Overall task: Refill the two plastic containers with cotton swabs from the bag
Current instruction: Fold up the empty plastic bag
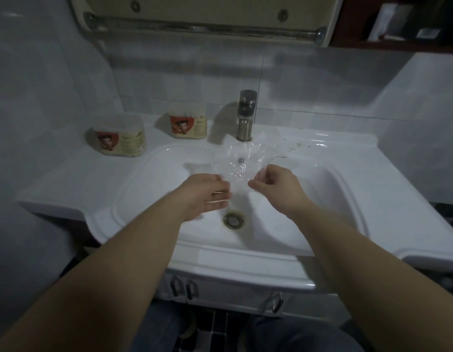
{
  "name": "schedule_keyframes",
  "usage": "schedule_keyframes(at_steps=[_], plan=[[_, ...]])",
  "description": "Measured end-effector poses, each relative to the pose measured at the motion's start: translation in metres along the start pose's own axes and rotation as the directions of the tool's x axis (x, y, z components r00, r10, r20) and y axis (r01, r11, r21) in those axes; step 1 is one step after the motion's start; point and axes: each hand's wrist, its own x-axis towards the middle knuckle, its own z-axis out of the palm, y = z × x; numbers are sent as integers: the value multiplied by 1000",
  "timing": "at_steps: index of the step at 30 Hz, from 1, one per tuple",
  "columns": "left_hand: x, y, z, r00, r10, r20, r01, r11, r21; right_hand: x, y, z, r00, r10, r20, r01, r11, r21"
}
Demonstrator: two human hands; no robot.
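We stand at a white counter (75, 189) that spreads out to both sides of the faucet (246, 115), with the oval sink basin (283, 224) sunk into it directly in front of the faucet. High above the faucet a metal towel bar (202, 27) runs across under a cream cabinet.

Both our forearms reach in over the basin, on the near side of the faucet. Our left hand (207, 195) is in front of the faucet and slightly to its left, fingers fairly straight and relaxed, gripping nothing. It is motion-blurred, and we cannot tell whether it touches the bag. Our right hand (276, 185) is in front of the faucet and slightly to its right, fingers curled, pinching the edge of the clear plastic bag (235, 158).

The bag hangs crumpled in front of the faucet's base, between our hands, and the basin shows through it.

The first plastic container (188, 124) stands upright on the counter just left of the faucet. The second plastic container (118, 139) stands well to the faucet's left. Each has a red-and-cream label; their contents are too blurred to judge.

The brass-ringed drain (233, 219) lies in the basin floor, straight out in front of the faucet.
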Motion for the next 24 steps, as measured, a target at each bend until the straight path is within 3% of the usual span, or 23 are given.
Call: schedule_keyframes(at_steps=[5, 9, 17, 21, 24], plan=[[4, 1, -4, 991, -10, -132, 13, 1000, 26, 1, -2, 2, 999, -6, 37, 6, 1000, 23], [9, 4, -10, 942, -50, -332, 25, 997, -79, 11, 9, -7, 988, 140, -56, -125, 968, 219], [13, 9, -20, 835, -109, -540, -85, 943, -322, 18, 21, -21, 945, 326, -7, -278, 816, 506], [10, 5, -26, 876, -225, -428, 28, 907, -420, 14, 12, -24, 959, 284, 24, -253, 810, 529], [9, 2, -22, 912, -306, -273, 217, 926, -310, 12, 8, -24, 971, 231, 59, -223, 794, 566]])
